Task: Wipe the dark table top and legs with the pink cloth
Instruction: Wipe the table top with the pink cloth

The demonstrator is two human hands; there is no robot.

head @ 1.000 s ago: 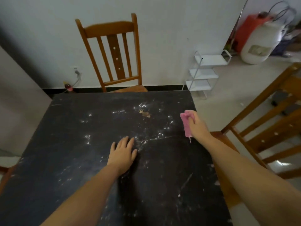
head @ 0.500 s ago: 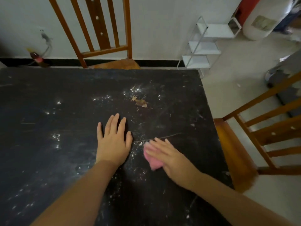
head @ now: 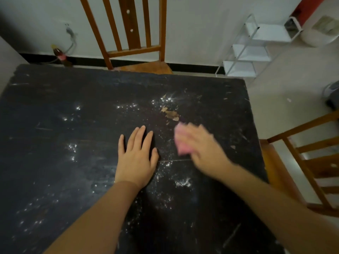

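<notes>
- Table top, dark, nearest item: white specks are lying scattered across the near and middle surface, along with scratches; the legs are not showing in this view and are presumably not yet wiped.
- Left hand: lying flat on the table top with fingers straight and slightly spread, holding nothing; it is staying where it was half a second ago, apparently bracing the body.
- Right hand: blurred by motion, pressing the pink cloth against the surface just right of the left hand; the fingers are appearing extended over the cloth, though the blur is keeping the exact grip from being told. A second ago it was holding the cloth up near the right edge; half a second ago it was rubbing closer to the near side; now it is sweeping farther out.
- Brown flakes: lying just beyond the cloth, untouched so far; the stroke is likely heading for them.
- Judgement: wiping of the top is only beginning, most of the surface still speckled.
- Wooden chair: standing at the far edge, against the wall.
</notes>
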